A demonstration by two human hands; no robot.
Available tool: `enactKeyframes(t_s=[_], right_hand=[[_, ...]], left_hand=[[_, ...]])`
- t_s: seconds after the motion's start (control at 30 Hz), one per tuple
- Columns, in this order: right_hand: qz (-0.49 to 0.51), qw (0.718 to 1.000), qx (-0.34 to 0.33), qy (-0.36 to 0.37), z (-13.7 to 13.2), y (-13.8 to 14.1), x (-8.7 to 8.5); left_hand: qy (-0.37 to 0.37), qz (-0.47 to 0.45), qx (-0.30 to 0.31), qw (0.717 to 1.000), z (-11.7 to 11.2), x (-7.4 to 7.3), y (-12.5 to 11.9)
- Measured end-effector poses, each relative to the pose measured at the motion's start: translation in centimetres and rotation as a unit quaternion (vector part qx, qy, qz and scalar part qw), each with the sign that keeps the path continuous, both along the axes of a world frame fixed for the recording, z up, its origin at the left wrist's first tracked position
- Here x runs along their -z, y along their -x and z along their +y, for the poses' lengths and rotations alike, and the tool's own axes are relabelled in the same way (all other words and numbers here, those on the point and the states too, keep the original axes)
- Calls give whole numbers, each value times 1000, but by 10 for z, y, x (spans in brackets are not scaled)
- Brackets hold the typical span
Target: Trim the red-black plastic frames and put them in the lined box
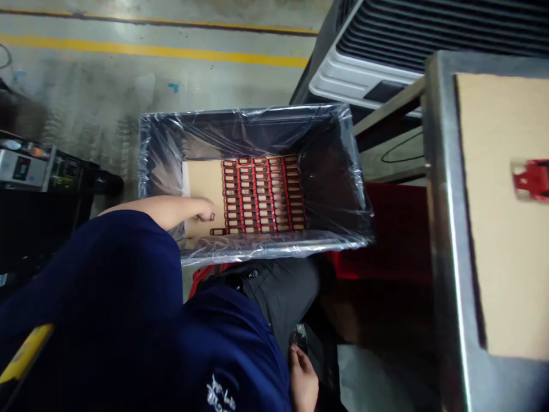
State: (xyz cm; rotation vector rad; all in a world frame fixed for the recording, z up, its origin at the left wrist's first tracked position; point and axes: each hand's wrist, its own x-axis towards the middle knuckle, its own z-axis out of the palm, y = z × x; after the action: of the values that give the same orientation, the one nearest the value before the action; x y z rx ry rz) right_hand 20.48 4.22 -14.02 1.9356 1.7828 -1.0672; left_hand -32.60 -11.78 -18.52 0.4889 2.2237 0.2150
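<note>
The left hand [205, 212] is pinching a small dark rectangular frame [212, 217] over a brown cardboard sheet [203, 194], beside rows of red frames [261, 194] in a plastic-lined dark bin [253, 123]; the right hand [302, 380] hangs low, its state I cannot tell.

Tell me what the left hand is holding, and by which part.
The left hand holds a small dark frame between its fingertips, by the frame's near end; the exact spot is too small to tell.

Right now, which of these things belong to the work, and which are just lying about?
Part of the work:
left hand
small frame it holds
rows of red frames
cardboard sheet
plastic-lined bin

Just nearby:
right hand, down by the leg
control box
grey vent unit
red crate
steel-edged cardboard panel
</note>
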Motion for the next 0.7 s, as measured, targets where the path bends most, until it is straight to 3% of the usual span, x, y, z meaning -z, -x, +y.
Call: enactKeyframes(t_s=[0.1, 0.17, 0.37, 0.7], right_hand=[[2, 1000, -26, -12, 4, 8, -7], [8, 999, -44, -12, 7, 12, -11], [14, 997, -76, 2, 15, 23, -15], [68, 997, -6, -21, 9, 46, -28]], left_hand=[[9, -42, -29, 999, -9, 9, -32], [4, -60, -43, 997, -11, 11, -39], [4, -96, -43, 994, -2, 10, -22], [64, -133, 33, 988, 13, -1, -34]])
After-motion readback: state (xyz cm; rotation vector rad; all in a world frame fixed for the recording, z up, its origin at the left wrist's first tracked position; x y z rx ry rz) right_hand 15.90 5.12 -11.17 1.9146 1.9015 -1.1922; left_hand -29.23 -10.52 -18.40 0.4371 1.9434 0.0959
